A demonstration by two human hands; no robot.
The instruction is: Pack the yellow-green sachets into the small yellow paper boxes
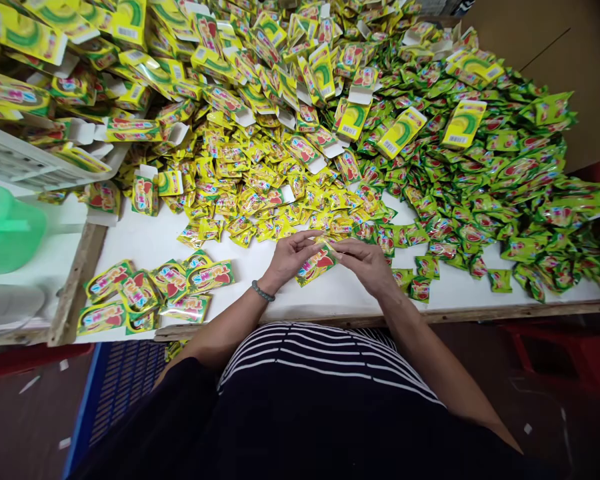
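Between my two hands, near the table's front edge, is a small yellow-green candy box (316, 265) with a red heart-like print. My left hand (293, 257) grips its left side, thumb on top. Fingers of my right hand (363, 260) pinch its upper right end, where the flap is mostly hidden. Just beyond my hands lie small yellow candy packets (250, 193) in a heap. Green candy packets (480, 213) pile up to the right. Several similar boxes (170, 280) lie flat in a group left of my left hand.
Open yellow boxes (130, 23) are heaped across the back and in a white basket (45, 160) at left. A green container (10, 230) and a white mug (13, 307) stand beyond a wooden strip (77, 280). A blue crate (113, 393) sits below the table edge.
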